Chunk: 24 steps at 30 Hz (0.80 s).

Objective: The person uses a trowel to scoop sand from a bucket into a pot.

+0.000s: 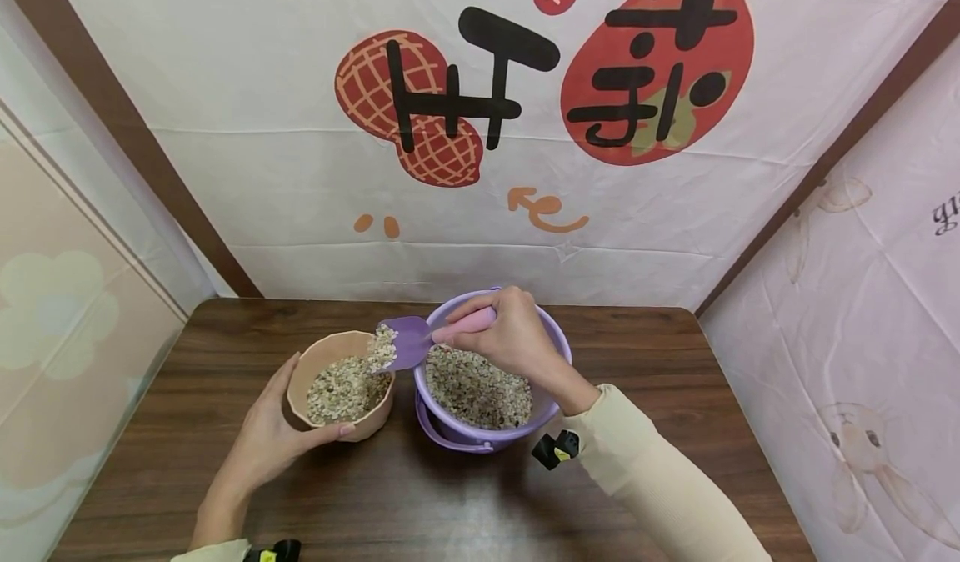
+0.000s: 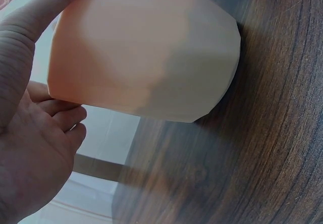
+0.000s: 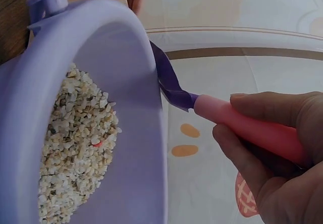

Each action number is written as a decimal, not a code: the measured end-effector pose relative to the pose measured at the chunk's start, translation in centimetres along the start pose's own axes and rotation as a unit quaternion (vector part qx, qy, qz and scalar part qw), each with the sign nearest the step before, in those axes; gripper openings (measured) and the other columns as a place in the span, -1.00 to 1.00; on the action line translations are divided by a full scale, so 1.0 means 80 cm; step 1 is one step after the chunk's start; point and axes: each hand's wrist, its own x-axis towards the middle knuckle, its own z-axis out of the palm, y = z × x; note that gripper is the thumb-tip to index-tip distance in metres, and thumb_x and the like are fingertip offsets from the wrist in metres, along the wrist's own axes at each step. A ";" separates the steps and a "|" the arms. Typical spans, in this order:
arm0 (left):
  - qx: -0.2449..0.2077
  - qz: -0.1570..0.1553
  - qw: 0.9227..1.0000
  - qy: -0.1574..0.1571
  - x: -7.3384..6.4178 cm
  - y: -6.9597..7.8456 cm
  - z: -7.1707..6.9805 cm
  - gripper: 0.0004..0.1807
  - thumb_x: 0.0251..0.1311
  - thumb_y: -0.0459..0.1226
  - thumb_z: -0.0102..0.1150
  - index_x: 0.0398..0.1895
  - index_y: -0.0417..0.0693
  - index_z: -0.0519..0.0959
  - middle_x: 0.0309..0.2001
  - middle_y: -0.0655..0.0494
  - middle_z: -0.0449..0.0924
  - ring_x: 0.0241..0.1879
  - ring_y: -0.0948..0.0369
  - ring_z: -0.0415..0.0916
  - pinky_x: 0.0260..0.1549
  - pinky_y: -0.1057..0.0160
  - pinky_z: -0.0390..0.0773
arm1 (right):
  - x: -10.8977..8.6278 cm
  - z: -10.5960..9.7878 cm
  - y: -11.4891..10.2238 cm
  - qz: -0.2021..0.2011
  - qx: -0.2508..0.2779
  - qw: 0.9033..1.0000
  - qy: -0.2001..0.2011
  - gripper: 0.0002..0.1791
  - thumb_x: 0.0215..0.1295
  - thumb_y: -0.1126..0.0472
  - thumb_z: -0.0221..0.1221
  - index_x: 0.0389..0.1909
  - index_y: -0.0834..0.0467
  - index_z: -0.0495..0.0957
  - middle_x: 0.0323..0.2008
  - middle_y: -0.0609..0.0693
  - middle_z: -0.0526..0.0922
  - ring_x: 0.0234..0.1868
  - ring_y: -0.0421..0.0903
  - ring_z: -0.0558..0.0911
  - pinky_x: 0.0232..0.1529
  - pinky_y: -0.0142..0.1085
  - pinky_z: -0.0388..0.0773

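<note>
My left hand (image 1: 266, 437) grips a peach faceted bowl (image 1: 339, 346), thumb at the near rim and fingers around the outer side. Pale gravel (image 1: 345, 393) lies in the bowl. In the left wrist view the bowl's outer wall (image 2: 146, 47) hides its contents. My right hand (image 1: 517, 328) holds a small shovel (image 1: 411, 343) by its pink handle (image 3: 222, 112). The purple blade tilts over the bowl's right rim, with gravel (image 1: 382, 347) at its tip. Below the right hand stands a lilac bucket (image 1: 558, 349), holding more gravel (image 3: 81, 148).
Bucket and bowl stand side by side on a dark wooden table (image 1: 637, 429). The bucket's handle (image 1: 442, 439) hangs down at its near side. A printed cloth (image 1: 300, 212) rises behind the table, with more cloth at both sides.
</note>
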 end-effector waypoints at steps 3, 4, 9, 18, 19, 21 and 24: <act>-0.002 0.001 1.000 0.000 0.000 0.000 0.000 0.47 -0.24 0.01 0.71 0.64 -0.17 -0.12 0.53 -0.40 0.00 0.43 -0.40 0.05 0.23 -0.48 0.18 | 0.000 0.000 -0.003 -0.003 -0.011 1.000 0.001 -0.86 0.01 0.25 0.56 -0.36 0.04 0.84 -0.45 -0.25 0.77 -0.33 -0.34 0.69 -0.36 -0.39 0.58; -0.003 0.001 1.000 0.001 0.000 -0.001 0.000 0.47 -0.24 0.01 0.71 0.64 -0.16 -0.12 0.53 -0.40 0.00 0.43 -0.39 0.05 0.23 -0.48 0.18 | 0.000 0.000 -0.003 -0.003 -0.014 1.000 0.001 -0.85 0.01 0.25 0.56 -0.36 0.05 0.84 -0.45 -0.25 0.77 -0.33 -0.34 0.69 -0.37 -0.39 0.57; -0.001 0.003 1.000 0.005 0.000 -0.001 0.001 0.47 -0.26 0.00 0.72 0.64 -0.15 -0.10 0.52 -0.39 0.02 0.42 -0.39 0.07 0.23 -0.47 0.19 | -0.001 -0.001 -0.009 0.001 -0.020 1.000 -0.003 -0.83 0.00 0.27 0.56 -0.34 0.08 0.84 -0.49 -0.25 0.76 -0.42 -0.34 0.65 -0.50 -0.40 0.49; -0.002 0.004 1.000 0.006 0.000 -0.002 0.001 0.47 -0.26 0.00 0.72 0.64 -0.16 -0.10 0.52 -0.40 0.03 0.42 -0.40 0.07 0.23 -0.47 0.18 | -0.003 -0.002 -0.017 -0.011 -0.047 0.999 -0.014 -0.82 -0.01 0.21 0.58 -0.35 0.07 0.83 -0.51 -0.28 0.76 -0.39 -0.36 0.66 -0.46 -0.39 0.53; -0.001 0.003 1.000 0.006 0.000 -0.001 0.001 0.47 -0.26 0.00 0.72 0.64 -0.16 -0.10 0.52 -0.40 0.03 0.42 -0.40 0.07 0.23 -0.47 0.18 | -0.004 -0.002 -0.018 -0.013 -0.050 0.999 -0.016 -0.83 -0.01 0.20 0.58 -0.35 0.06 0.83 -0.50 -0.28 0.76 -0.38 -0.36 0.66 -0.44 -0.39 0.53; 0.001 0.002 1.000 0.006 0.000 -0.001 0.001 0.47 -0.26 0.01 0.72 0.64 -0.15 -0.10 0.52 -0.39 0.02 0.42 -0.40 0.06 0.23 -0.48 0.18 | -0.004 -0.001 -0.019 -0.017 -0.056 0.998 -0.021 -0.83 -0.02 0.20 0.58 -0.37 0.04 0.83 -0.48 -0.29 0.76 -0.35 -0.36 0.65 -0.39 -0.40 0.55; 0.004 -0.001 1.000 0.005 -0.001 0.000 0.000 0.47 -0.26 0.02 0.72 0.64 -0.14 -0.09 0.52 -0.39 0.02 0.42 -0.39 0.06 0.23 -0.48 0.19 | -0.005 0.000 -0.022 -0.024 -0.057 0.998 -0.028 -0.84 -0.02 0.20 0.59 -0.39 0.03 0.83 -0.48 -0.30 0.75 -0.33 -0.36 0.65 -0.32 -0.40 0.56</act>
